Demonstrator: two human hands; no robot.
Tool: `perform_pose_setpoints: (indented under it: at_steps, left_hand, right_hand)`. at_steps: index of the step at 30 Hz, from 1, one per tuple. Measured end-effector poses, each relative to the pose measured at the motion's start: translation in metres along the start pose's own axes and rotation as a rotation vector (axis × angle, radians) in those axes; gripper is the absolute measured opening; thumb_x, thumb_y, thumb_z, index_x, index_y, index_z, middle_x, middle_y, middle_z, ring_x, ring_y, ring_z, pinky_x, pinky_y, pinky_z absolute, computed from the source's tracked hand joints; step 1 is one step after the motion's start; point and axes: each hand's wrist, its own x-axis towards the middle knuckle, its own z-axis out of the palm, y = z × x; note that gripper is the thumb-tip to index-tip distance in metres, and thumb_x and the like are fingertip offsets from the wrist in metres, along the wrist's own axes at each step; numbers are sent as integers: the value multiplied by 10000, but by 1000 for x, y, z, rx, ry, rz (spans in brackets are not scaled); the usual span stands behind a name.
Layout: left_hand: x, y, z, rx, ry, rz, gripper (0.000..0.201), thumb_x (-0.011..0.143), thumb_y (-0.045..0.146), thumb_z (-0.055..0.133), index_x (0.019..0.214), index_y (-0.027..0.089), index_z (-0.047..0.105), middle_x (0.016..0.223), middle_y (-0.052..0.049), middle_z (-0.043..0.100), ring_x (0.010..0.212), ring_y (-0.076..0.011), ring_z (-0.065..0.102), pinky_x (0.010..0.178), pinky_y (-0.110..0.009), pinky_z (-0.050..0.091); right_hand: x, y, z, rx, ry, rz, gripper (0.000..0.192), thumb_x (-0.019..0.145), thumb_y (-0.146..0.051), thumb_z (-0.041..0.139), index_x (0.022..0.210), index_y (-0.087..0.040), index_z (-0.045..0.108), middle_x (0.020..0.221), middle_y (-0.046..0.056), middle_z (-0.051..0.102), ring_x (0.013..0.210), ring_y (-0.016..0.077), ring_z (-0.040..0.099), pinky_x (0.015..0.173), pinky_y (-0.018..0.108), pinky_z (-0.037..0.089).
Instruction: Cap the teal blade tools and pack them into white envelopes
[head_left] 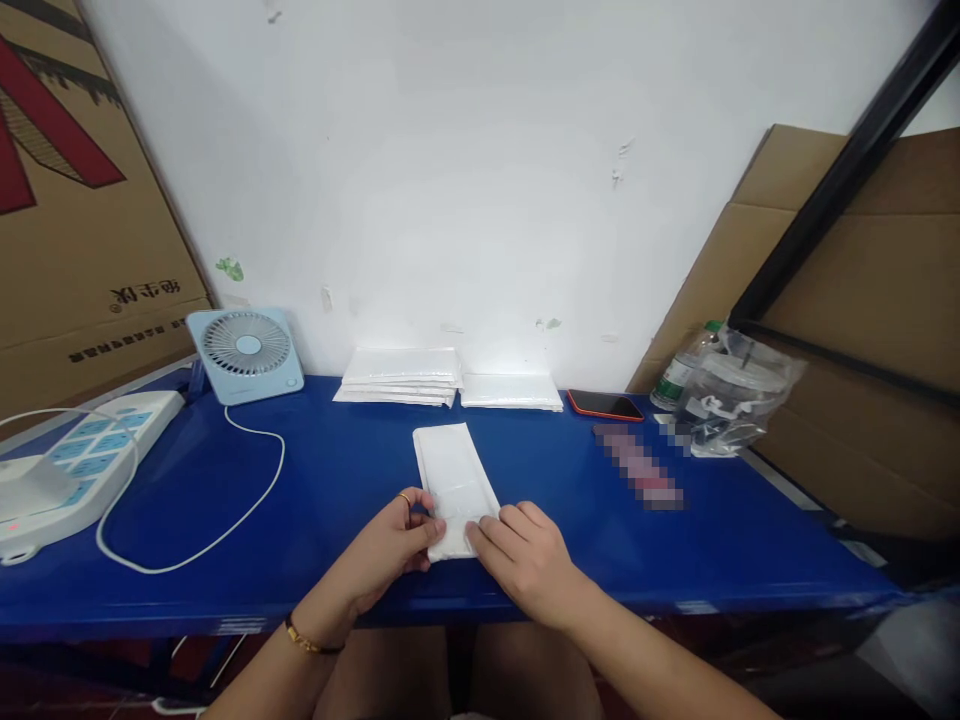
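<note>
A flat white packet [454,465] with a clear, shiny wrapper at its near end lies lengthwise on the blue table, close to the front edge. My left hand [397,545] pinches the packet's near left corner between thumb and fingers. At the near right side, my right hand [525,555] has its fingers curled over the packet's edge, the thumb mostly hidden. Against the wall behind are a stack of similar white packets [401,370] and a lower stack of white packets [510,390] beside it.
On the left stand a light blue fan [249,350] with a white cable and a white power strip [90,450]. A phone [606,404], a bottle [679,370] and a bagged cup [731,400] sit at right, near a blurred patch. Cardboard flanks the blue table [337,450].
</note>
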Motion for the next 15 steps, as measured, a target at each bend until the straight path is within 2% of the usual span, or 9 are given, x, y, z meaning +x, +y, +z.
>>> perform_pose_setpoints:
  at_steps: [3, 5, 6, 9, 11, 13, 15]
  left_hand:
    - [1, 10, 5, -217, -62, -44, 346, 711, 309, 699, 925, 202, 449, 695, 48, 527, 590, -62, 515, 562, -185, 430]
    - [3, 21, 5, -298, -55, -15, 312, 747, 319, 671, 967, 202, 484, 779, 21, 549, 673, -80, 559, 616, -204, 458]
    - [5, 27, 3, -318, -42, 0, 299, 760, 328, 657, 982, 204, 499, 809, 10, 554, 705, -93, 573, 625, -215, 467]
    - [20, 45, -6, -329, 9, 22, 277, 776, 325, 636, 1004, 203, 537, 853, -10, 566, 716, -114, 586, 589, -225, 475]
    - [36, 55, -15, -349, 26, 8, 250, 778, 287, 629, 997, 190, 558, 843, -17, 575, 674, -108, 582, 554, -219, 471]
    - [57, 63, -22, -413, 26, -23, 203, 780, 243, 614, 966, 171, 574, 810, -19, 581, 625, -99, 573, 515, -208, 458]
    - [80, 67, -29, -504, 23, -73, 136, 788, 206, 584, 911, 148, 582, 755, -17, 577, 575, -90, 561, 482, -199, 444]
  right_hand:
    - [4, 17, -8, 27, 46, 13, 203, 857, -116, 490, 1034, -145, 587, 680, 39, 609, 621, 145, 496, 534, 302, 325]
    - [6, 37, -17, 106, 121, 158, 186, 856, -149, 495, 1008, -156, 602, 715, 53, 615, 661, 153, 521, 567, 294, 372]
    - [6, 51, -22, 171, 145, 291, 177, 855, -180, 501, 992, -161, 611, 785, 71, 630, 713, 162, 540, 596, 290, 400]
    - [4, 103, -31, 397, 345, 832, 188, 805, -330, 579, 860, -162, 644, 740, 54, 625, 664, 159, 542, 569, 274, 428]
    - [1, 142, -28, 732, 530, 1114, 301, 740, -393, 638, 898, -138, 638, 743, 58, 645, 650, 171, 568, 536, 274, 453]
    - [-1, 179, -14, 1026, 642, 1311, 345, 628, -373, 734, 837, -118, 633, 718, 62, 648, 585, 164, 565, 475, 268, 451]
    - [1, 209, 6, 1191, 644, 1451, 307, 552, -274, 788, 756, -125, 613, 691, 59, 643, 571, 152, 567, 452, 253, 459]
